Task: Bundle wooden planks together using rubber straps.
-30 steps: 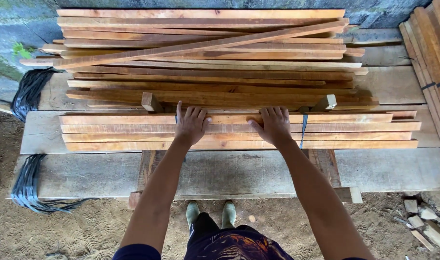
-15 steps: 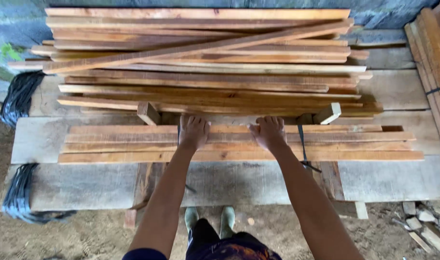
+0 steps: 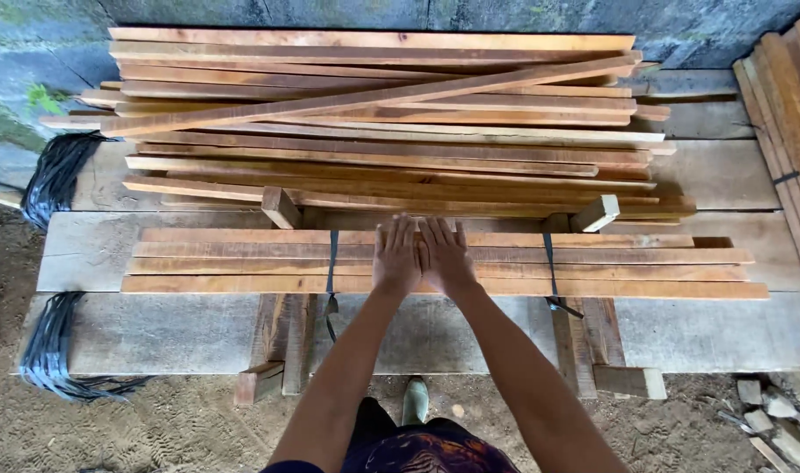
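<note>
Grey weathered planks form a low workbench [image 3: 181, 328] standing on bare sandy ground, with a mossy concrete wall [image 3: 49, 52] behind it.

1. Near row: a flat layer of long reddish-brown wooden slats [image 3: 593, 263] lies lengthwise across the bench. Two dark straps run beneath it, a left strap [image 3: 332, 263] and a right strap [image 3: 550, 263], with their ends hanging over the front edge.
2. Left hand [image 3: 396, 258]: rests palm down on the slat layer, near its middle. Fingers are extended and held close together, pointing toward the wall. Nothing is clamped.
3. Right hand [image 3: 444, 257]: rests palm down on the same layer, touching the left hand along the inner edge. Fingers are straight and close together, gripping nothing.
4. Far stack: a taller, loosely piled heap of similar wooden slats [image 3: 374, 114] sits behind the near row, with one slat lying diagonally across its top. Two short wooden blocks, a left block [image 3: 280, 207] and a right block [image 3: 594, 213], protrude from under its front edge.
5. Surroundings: two bundles of black strapping, an upper bundle [image 3: 56, 175] and a lower bundle [image 3: 54, 346], hang off the bench's left end. More banded timber [image 3: 785, 131] lies at the right edge. Small wood offcuts [image 3: 772, 416] lie on the ground at lower right.
</note>
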